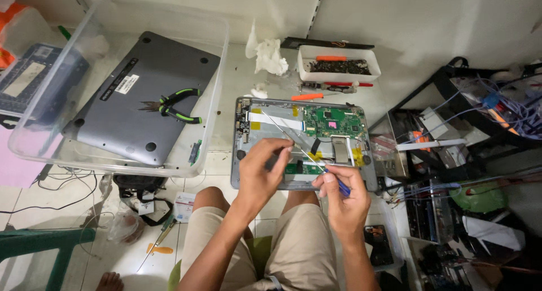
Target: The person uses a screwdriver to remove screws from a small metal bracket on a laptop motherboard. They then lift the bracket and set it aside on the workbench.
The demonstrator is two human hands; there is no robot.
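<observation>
Centrally, right hand fingers gripping screwdriver, left hand pinching opened laptop, pliers in bin

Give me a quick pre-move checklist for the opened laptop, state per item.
1. Opened laptop lies flat on the floor: ok.
2. Right hand has its grip on the blue-handled screwdriver: ok.
3. Left hand steadies the area beside the tool tip: ok.
4. Tip seated on a screw: cannot tell, too small.
5. White flat ribbon cable clear of the tool: cannot tell, shaft crosses it.
6. White parts tray within reach: ok.
</observation>
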